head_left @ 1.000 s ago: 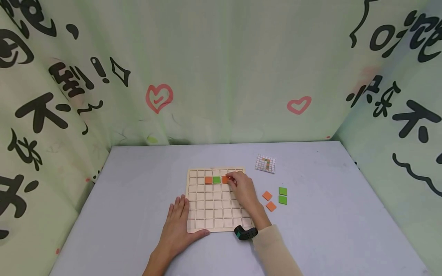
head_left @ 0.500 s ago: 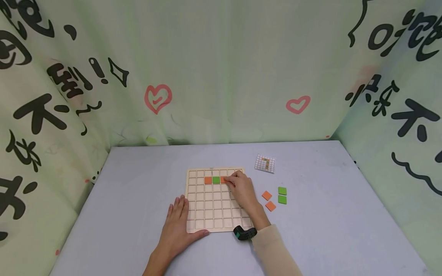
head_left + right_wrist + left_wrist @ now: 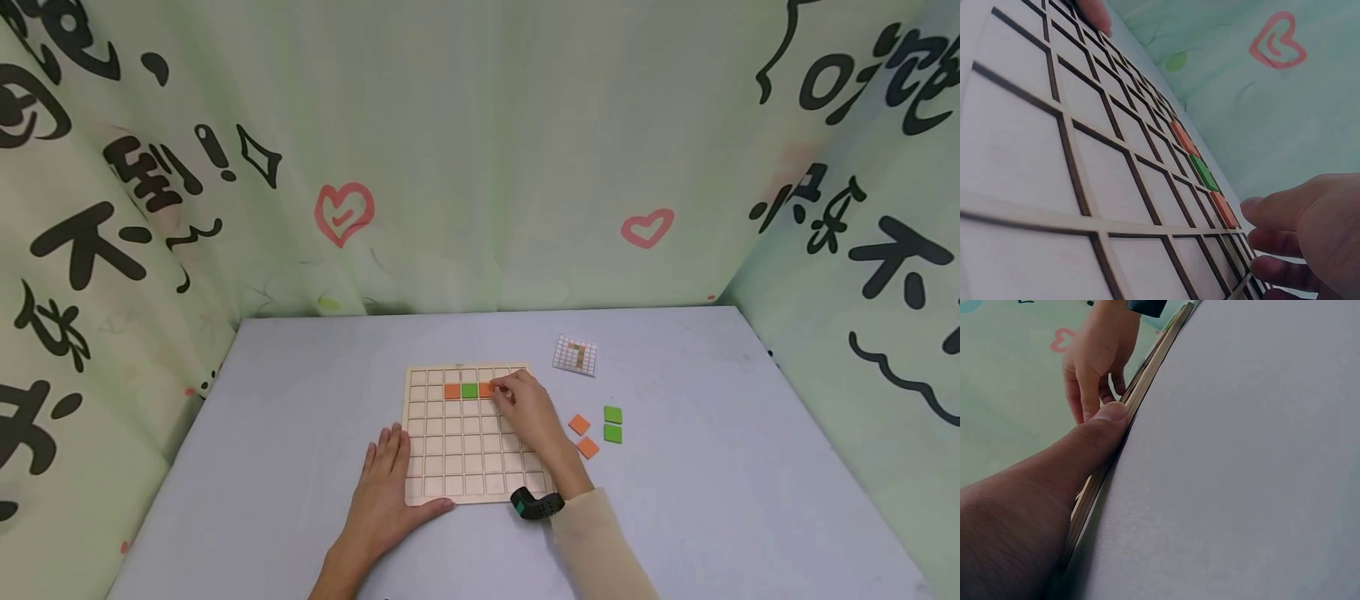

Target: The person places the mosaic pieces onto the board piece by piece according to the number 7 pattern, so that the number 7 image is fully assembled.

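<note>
A wooden grid board [image 3: 453, 450] lies on the table, with an orange tile [image 3: 452, 392], a green tile [image 3: 469, 391] and a second orange tile [image 3: 485, 390] side by side in its second row from the far edge. My left hand [image 3: 386, 492] rests at the near left corner, fingers straight along the side and thumb on the front edge. Over the far right part is my right hand [image 3: 528, 408], fingertips right at the second orange tile. In the right wrist view that tile [image 3: 1224, 209] sits in its cell, and the loosely bent fingers hold nothing.
Right of the board lie two loose orange tiles [image 3: 579, 424] and two green tiles [image 3: 612, 414]. A small card [image 3: 576, 357] printed with a coloured grid pattern lies behind them. A pale curtain [image 3: 487, 167] hangs along the table's far edge.
The right hand's fingertips have drawn slightly right, showing more of the second orange tile than half a second ago. The left hand and board stay in place.
</note>
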